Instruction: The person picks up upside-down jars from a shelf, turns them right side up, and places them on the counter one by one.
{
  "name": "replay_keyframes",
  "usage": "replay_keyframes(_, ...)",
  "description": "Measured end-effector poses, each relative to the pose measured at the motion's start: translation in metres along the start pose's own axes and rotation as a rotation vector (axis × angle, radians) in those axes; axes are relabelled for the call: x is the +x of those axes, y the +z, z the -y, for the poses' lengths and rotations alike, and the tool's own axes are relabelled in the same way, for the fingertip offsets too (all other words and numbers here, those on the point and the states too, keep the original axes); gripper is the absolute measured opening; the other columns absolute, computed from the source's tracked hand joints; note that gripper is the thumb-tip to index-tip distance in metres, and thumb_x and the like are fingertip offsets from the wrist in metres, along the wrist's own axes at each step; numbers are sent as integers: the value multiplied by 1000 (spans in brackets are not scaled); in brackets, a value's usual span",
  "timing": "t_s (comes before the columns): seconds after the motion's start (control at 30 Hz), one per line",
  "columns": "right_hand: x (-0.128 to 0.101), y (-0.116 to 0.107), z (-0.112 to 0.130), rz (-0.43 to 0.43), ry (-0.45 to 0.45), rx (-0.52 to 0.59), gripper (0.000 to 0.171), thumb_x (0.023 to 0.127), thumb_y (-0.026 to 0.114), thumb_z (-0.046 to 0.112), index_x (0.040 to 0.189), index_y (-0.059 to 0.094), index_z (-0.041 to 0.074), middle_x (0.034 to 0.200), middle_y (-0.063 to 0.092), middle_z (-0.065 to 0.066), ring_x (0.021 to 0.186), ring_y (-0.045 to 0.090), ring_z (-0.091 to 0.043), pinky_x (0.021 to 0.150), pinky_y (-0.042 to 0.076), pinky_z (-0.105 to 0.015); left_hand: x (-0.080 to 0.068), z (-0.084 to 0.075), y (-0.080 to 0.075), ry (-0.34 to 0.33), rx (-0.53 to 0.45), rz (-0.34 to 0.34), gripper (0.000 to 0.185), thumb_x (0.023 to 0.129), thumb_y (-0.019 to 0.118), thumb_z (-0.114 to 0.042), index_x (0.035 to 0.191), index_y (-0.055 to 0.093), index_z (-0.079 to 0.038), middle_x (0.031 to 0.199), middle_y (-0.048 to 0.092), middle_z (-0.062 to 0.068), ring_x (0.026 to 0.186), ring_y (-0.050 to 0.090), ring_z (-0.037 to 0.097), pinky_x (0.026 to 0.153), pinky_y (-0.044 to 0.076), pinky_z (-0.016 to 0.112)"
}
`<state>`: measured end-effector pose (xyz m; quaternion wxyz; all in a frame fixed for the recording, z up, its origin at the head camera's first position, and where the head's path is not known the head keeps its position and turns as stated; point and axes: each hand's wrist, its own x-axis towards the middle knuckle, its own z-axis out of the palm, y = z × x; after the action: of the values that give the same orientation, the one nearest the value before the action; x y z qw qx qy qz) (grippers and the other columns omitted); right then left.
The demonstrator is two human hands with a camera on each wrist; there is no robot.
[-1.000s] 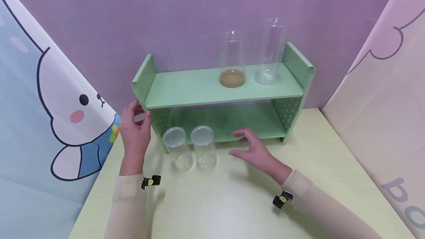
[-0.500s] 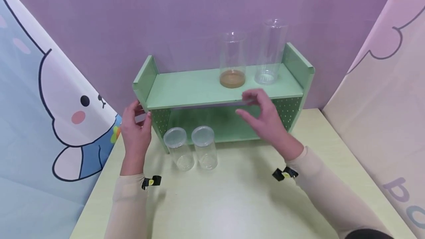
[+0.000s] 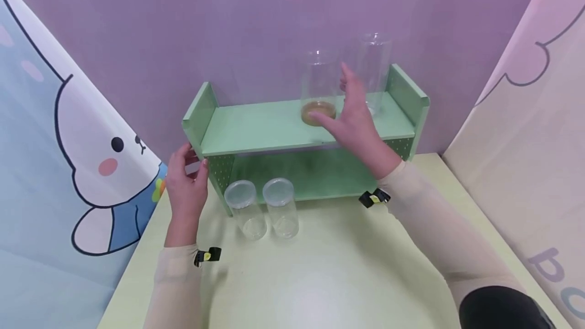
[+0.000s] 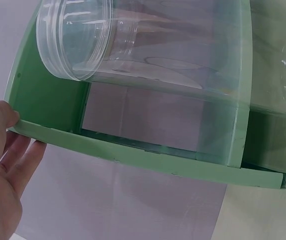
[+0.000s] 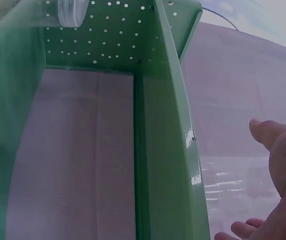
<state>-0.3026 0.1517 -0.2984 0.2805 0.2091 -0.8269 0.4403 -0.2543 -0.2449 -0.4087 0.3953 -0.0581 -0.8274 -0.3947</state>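
Observation:
A green two-tier shelf rack point(image 3: 256, 126) stands on the table. My left hand point(image 3: 185, 187) holds its left side panel point(image 4: 133, 157), thumb on one face and fingers on the other in the left wrist view. My right hand point(image 3: 358, 123) reaches over the upper tier, its thumb and fingers spread apart around the right side of a clear jar point(image 3: 317, 83) with a brown base. Nothing is gripped in it. A taller clear jar point(image 3: 377, 60) stands behind that hand, partly hidden by it.
Two clear jars with frosted lids, a left jar point(image 3: 240, 194) and a right jar point(image 3: 279, 192), stand on the table point(image 3: 292, 278) before the rack's lower tier. A purple backdrop point(image 3: 256, 24) hangs close behind; printed cloths flank both sides.
My right hand has risen from in front of the lower tier to beside the brown-based jar on the upper tier. The left hand stays on the side panel.

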Motion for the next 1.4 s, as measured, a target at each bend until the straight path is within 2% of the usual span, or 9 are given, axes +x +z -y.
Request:
replay_keyframes(0.07, 5, 3, 1, 6, 45, 9, 127, 90, 94, 41, 179, 5, 25, 174, 30, -9, 158, 36, -22, 128, 38, -45, -1, 1, 0, 0, 0, 3, 48, 110, 70, -21, 157, 59, -21, 139, 66, 9, 125, 68, 19, 91, 65, 35)
replay_keyframes(0.13, 11, 5, 2, 10, 94, 30, 130, 89, 95, 43, 179, 0, 31, 178, 25, -4, 160, 33, -18, 129, 35, -43, -1, 1, 0, 0, -5, 4, 48, 110, 70, -21, 157, 59, -21, 139, 66, 9, 125, 68, 20, 91, 64, 29)
replay_keyframes(0.3, 29, 10, 5, 12, 190, 76, 135, 88, 96, 42, 177, -5, 36, 181, 21, 2, 162, 31, -15, 129, 37, -40, 0, 1, 0, -2, -6, 2, 48, 111, 70, -21, 157, 58, -22, 139, 66, 8, 126, 68, 20, 91, 60, 19)
replay_keyframes(0.5, 42, 13, 5, 6, 252, 103, 137, 87, 98, 38, 177, -6, 40, 182, 18, 6, 161, 35, -16, 126, 41, -39, 1, -1, 1, 9, -6, 1, 49, 111, 70, -20, 158, 58, -20, 139, 66, 9, 126, 68, 21, 92, 66, 42)
replay_keyframes(0.63, 46, 12, 4, 1, 275, 106, 135, 87, 98, 34, 177, -3, 41, 178, 29, 0, 156, 41, -16, 122, 47, -38, 0, -3, 2, 16, -20, -1, 48, 111, 69, -19, 158, 58, -19, 139, 66, 10, 126, 68, 21, 91, 66, 54)
replay_keyframes(0.83, 47, 11, 1, 4, 281, 111, 129, 90, 96, 33, 177, 2, 42, 170, 39, -5, 149, 48, -17, 118, 51, -40, 1, -5, 3, 5, -17, -2, 48, 111, 69, -20, 158, 58, -22, 139, 66, 9, 126, 68, 21, 93, 66, 44)
replay_keyframes(1.07, 46, 10, 5, 5, 254, 149, 126, 89, 97, 31, 177, 7, 42, 172, 37, -2, 147, 49, -19, 117, 51, -46, 2, -6, 0, -14, 9, -4, 50, 111, 70, -20, 159, 58, -24, 140, 65, 8, 128, 67, 18, 93, 60, 21)
replay_keyframes(1.23, 40, 8, 7, 17, 236, 198, 125, 89, 96, 26, 177, 8, 42, 168, 39, -6, 145, 50, -20, 119, 50, -46, 2, -4, -1, -12, 4, -4, 49, 111, 69, -22, 159, 58, -25, 141, 65, 7, 127, 67, 18, 94, 64, 33)
replay_keyframes(1.4, 30, 4, 10, 44, 205, 230, 124, 89, 94, 23, 177, 9, 39, 170, 38, -6, 145, 49, -23, 117, 51, -47, 0, -4, 0, -18, 3, 1, 48, 111, 69, -23, 158, 58, -26, 141, 65, 6, 127, 67, 18, 94, 63, 28)
